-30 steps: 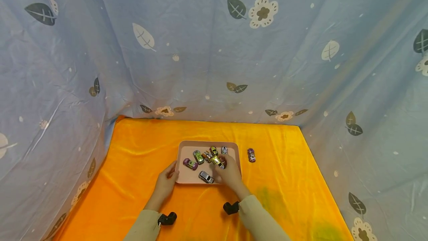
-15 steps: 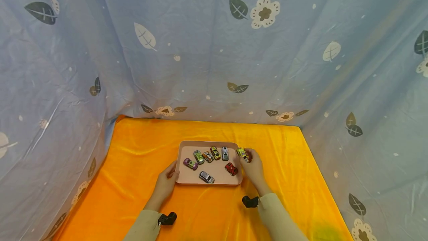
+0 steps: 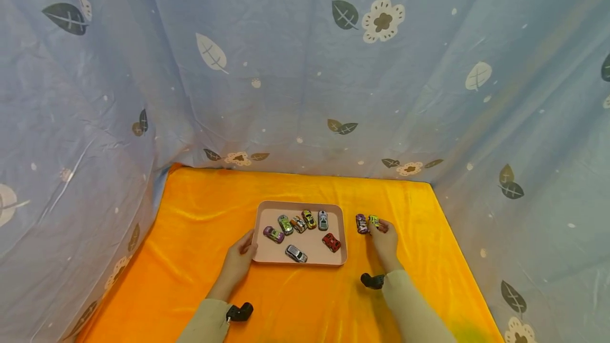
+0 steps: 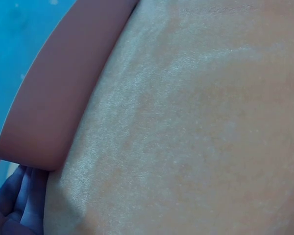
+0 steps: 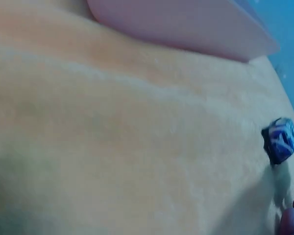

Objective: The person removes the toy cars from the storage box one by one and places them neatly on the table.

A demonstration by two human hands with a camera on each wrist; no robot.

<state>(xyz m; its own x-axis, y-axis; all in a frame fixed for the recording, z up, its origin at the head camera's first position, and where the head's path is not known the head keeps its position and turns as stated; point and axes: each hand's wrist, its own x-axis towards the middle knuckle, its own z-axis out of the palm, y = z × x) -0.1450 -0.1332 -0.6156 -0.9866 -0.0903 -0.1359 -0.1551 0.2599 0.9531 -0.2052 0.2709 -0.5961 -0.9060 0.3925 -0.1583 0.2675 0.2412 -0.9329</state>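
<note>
I have the right hand (image 3: 385,240) at 3 o'clock of the pink tray (image 3: 311,241), its fingers pinching a yellow-green toy car (image 3: 374,220) just beside a purple toy car (image 3: 362,224), which lies at 9 o'clock of it on the orange cloth (image 3: 290,295). From my views I can't tell whether the two cars touch, or whether the held one meets the cloth.

The left hand (image 3: 238,261) grips the tray's edge at 8 o'clock; my left wrist view shows fingers under the corner.

Seven cars sit inside the tray: a purple-and-green car (image 3: 274,234) at 9 o'clock, a green car (image 3: 285,224) at 10, an orange-and-white car (image 3: 298,224) at 12, a yellow car (image 3: 308,219) at 1, a white car (image 3: 323,220) at 2, a red car (image 3: 331,242) at 4, and a silver car (image 3: 296,253) at 6.
</note>
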